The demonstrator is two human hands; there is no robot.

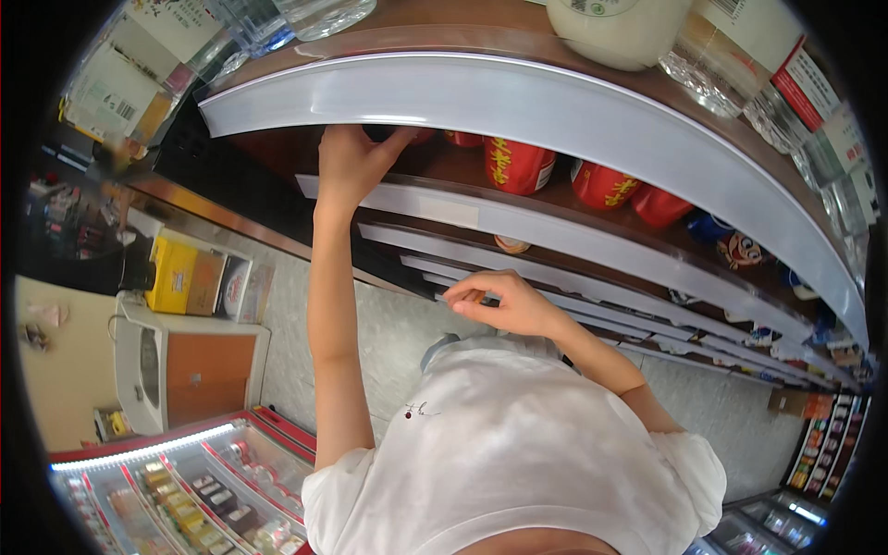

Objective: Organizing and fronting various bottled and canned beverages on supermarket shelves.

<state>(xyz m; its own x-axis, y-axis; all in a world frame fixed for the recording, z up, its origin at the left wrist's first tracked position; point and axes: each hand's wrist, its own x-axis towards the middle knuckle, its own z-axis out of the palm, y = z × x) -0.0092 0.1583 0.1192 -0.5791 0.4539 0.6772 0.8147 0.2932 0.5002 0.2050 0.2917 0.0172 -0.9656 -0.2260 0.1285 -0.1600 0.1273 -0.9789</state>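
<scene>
My left hand [354,163] reaches into the shelf bay under the top shelf's pale price rail [444,87]. Its fingertips pass behind that rail, so what they touch is hidden. Close to the thumb is part of a red can or bottle. Further right on the same shelf are a red container with yellow characters [517,165], a second red one [603,184] and a plain-looking red one [662,205]. My right hand [510,300] hovers before the lower shelves, fingers loosely bent and thumb apart. A small orange spot shows by its fingers, too unclear to name.
Clear bottles and a large white jug [621,31] stand on the top shelf. Blue packages [728,239] sit at the right. A lit refrigerated display case [187,444] with bottles is behind me at lower left. Beyond the shelf end is a cabinet [208,361] with boxes.
</scene>
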